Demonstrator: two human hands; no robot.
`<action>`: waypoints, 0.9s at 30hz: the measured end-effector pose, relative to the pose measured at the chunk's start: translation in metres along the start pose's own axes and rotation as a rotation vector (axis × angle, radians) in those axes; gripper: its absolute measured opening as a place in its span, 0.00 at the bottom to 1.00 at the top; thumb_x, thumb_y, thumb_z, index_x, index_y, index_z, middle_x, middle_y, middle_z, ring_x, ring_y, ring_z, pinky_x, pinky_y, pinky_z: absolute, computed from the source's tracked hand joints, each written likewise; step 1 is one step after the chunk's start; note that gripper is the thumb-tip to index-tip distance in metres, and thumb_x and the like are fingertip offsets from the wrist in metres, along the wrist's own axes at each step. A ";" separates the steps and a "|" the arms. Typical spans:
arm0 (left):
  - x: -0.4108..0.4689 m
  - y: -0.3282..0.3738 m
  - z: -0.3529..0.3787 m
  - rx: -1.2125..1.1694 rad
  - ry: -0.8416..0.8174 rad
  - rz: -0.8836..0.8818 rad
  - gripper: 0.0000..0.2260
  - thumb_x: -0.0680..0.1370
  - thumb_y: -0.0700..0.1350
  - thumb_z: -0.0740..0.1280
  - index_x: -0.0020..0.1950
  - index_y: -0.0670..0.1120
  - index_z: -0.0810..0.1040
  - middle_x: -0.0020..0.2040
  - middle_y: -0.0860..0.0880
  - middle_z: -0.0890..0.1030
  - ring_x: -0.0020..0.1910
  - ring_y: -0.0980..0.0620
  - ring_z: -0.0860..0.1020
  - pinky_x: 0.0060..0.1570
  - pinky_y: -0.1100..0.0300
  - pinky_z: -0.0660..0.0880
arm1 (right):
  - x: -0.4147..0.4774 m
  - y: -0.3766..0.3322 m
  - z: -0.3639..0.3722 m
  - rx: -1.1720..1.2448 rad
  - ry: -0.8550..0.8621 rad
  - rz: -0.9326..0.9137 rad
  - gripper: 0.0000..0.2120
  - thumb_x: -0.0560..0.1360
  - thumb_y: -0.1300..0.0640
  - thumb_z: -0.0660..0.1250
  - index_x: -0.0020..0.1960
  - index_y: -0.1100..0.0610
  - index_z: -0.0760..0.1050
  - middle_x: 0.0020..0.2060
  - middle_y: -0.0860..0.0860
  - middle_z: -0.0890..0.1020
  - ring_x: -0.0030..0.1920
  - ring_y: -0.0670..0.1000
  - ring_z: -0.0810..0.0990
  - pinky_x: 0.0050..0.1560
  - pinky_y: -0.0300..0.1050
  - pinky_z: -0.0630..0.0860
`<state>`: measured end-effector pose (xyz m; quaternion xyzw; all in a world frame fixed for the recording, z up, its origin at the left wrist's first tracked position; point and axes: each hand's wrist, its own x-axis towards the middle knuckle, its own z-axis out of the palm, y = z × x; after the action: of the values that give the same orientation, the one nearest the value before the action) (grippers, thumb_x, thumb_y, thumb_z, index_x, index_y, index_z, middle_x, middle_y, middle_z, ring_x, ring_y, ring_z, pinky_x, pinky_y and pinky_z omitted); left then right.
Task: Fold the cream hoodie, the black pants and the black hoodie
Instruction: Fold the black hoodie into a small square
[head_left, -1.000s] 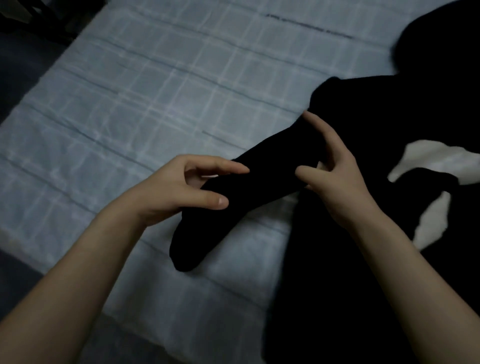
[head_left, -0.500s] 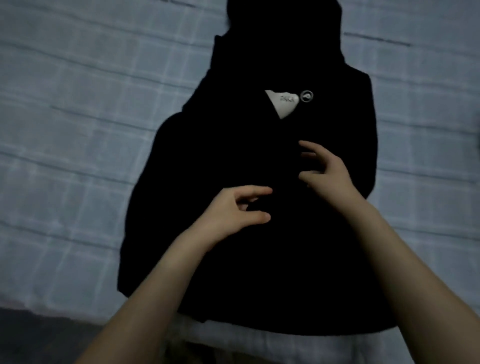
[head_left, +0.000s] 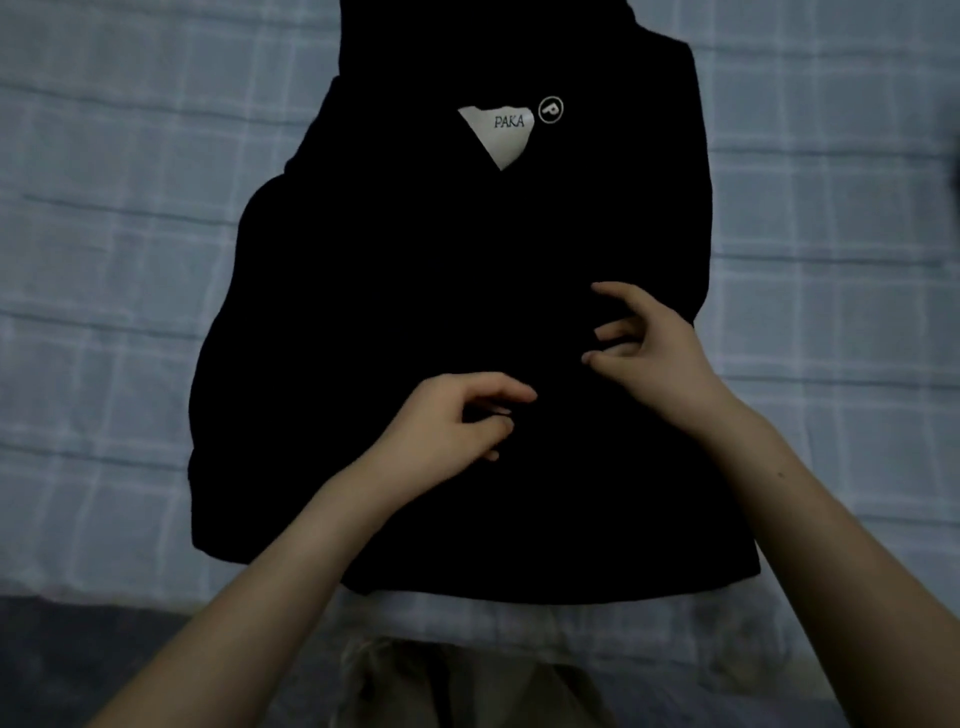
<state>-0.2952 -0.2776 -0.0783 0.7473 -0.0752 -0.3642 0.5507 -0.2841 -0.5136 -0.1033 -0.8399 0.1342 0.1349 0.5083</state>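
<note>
The black hoodie (head_left: 415, 291) lies flat on the bed with its sleeves folded in over the body. A white triangular patch reading PAKA (head_left: 501, 132) shows near its collar, and the hood end points away from me. My left hand (head_left: 452, 421) hovers over the middle of the hoodie with its fingers loosely curled and nothing visibly in them. To its right and a little farther, my right hand (head_left: 649, 348) has relaxed, spread fingers just above the fabric. The dark cloth hides any fine contact. The cream hoodie and black pants are not in view.
A pale blue checked bedsheet (head_left: 114, 234) covers the bed on all sides of the hoodie. The bed's near edge (head_left: 104, 587) runs across the bottom, with dark floor below it. Tan fabric (head_left: 467, 680) shows at the bottom centre.
A second ago both hands held the hoodie's left sleeve out over the sheet. The sleeve now lies folded across the body, and both hands have drawn back toward me.
</note>
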 end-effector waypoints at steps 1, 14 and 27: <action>0.000 -0.002 0.001 -0.072 -0.065 -0.039 0.18 0.79 0.32 0.64 0.63 0.51 0.78 0.62 0.49 0.80 0.60 0.57 0.79 0.44 0.63 0.80 | -0.001 -0.001 0.002 -0.033 0.024 -0.017 0.31 0.72 0.69 0.73 0.72 0.53 0.71 0.41 0.45 0.78 0.31 0.36 0.79 0.38 0.26 0.74; 0.005 -0.024 -0.022 -0.212 0.120 0.033 0.16 0.76 0.42 0.67 0.61 0.56 0.76 0.55 0.57 0.83 0.51 0.57 0.82 0.36 0.67 0.77 | -0.007 0.012 0.007 0.083 0.045 0.005 0.26 0.75 0.69 0.71 0.70 0.55 0.72 0.45 0.45 0.79 0.35 0.34 0.81 0.41 0.25 0.74; -0.003 -0.014 0.000 -0.241 -0.047 0.132 0.14 0.80 0.44 0.62 0.64 0.48 0.79 0.58 0.47 0.84 0.59 0.50 0.81 0.58 0.56 0.78 | -0.029 -0.003 0.001 0.072 0.025 0.057 0.24 0.74 0.54 0.74 0.68 0.47 0.74 0.41 0.43 0.81 0.40 0.41 0.80 0.46 0.31 0.75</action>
<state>-0.3014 -0.2708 -0.0894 0.6605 -0.0927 -0.3511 0.6572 -0.3102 -0.5091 -0.0907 -0.8185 0.1692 0.1339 0.5324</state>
